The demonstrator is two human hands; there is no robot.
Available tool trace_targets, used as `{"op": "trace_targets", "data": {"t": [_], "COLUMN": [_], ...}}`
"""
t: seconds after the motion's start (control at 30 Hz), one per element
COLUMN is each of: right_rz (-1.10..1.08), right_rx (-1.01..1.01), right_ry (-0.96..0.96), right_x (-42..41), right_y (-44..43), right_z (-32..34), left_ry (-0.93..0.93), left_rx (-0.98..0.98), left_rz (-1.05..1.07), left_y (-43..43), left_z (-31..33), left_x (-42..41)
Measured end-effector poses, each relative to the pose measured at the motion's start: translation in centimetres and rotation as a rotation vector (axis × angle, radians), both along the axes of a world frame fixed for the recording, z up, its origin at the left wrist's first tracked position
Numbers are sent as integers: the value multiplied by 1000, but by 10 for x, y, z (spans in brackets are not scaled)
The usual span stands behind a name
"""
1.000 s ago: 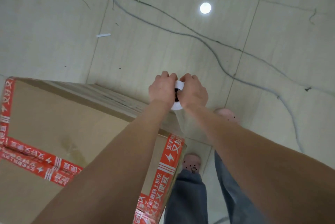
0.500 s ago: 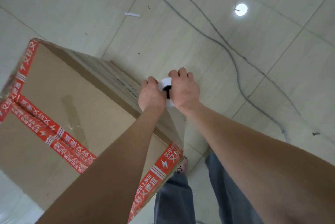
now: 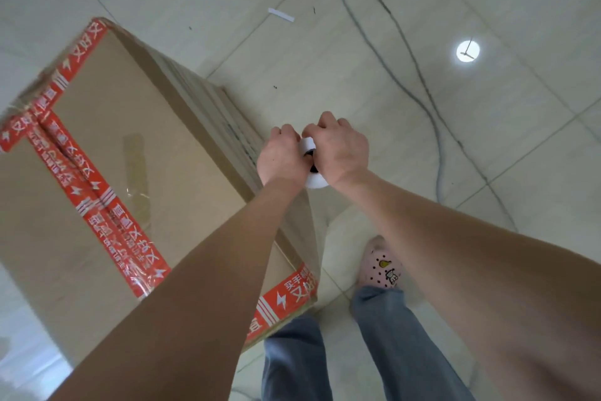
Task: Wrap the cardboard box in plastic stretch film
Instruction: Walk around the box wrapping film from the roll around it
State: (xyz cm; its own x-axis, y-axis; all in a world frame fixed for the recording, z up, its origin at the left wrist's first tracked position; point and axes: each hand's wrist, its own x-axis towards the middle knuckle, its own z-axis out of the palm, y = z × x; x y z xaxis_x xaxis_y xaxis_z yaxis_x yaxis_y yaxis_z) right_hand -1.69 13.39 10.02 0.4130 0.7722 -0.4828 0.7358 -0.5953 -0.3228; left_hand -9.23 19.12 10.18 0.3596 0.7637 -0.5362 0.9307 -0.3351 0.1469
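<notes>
Hands meet beside tall cardboard box (image 3: pixel 130 173) on floor (image 3: pixel 422 140): left hand (image 3: pixel 281 157), right hand (image 3: pixel 341 150), each grip curled tight round white film roll (image 3: pixel 313 179). From roll, clear film (image 3: pixel 313 231) runs to box's near corner. Judged mid-wrap; next, carry roll round following side, film taut.

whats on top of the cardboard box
On the brown cardboard box lie red printed tape strips and a shiny clear tape patch. The person's left forearm covers part of its near end, hiding that.
</notes>
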Motion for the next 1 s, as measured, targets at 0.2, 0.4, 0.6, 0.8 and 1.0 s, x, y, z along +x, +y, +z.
{"op": "trace_targets", "data": {"t": [0.2, 0.4, 0.6, 0.8, 1.0], "right_rz": [64, -355, -337, -146, 210], "right_rx": [10, -119, -94, -16, 23], "right_ry": [60, 283, 213, 117, 25], "right_x": [-9, -22, -16, -5, -1], "right_y": [26, 13, 27, 58, 99], "right_z": [0, -9, -10, -6, -4], "left_ry": [19, 54, 41, 35, 1], "left_rx": [9, 27, 67, 92, 18], "left_rz": [247, -28, -295, -209, 162], "left_y": [17, 18, 30, 56, 78], "left_z": [-1, 1, -2, -4, -2], "left_x": [-15, -21, -1, -4, -9]}}
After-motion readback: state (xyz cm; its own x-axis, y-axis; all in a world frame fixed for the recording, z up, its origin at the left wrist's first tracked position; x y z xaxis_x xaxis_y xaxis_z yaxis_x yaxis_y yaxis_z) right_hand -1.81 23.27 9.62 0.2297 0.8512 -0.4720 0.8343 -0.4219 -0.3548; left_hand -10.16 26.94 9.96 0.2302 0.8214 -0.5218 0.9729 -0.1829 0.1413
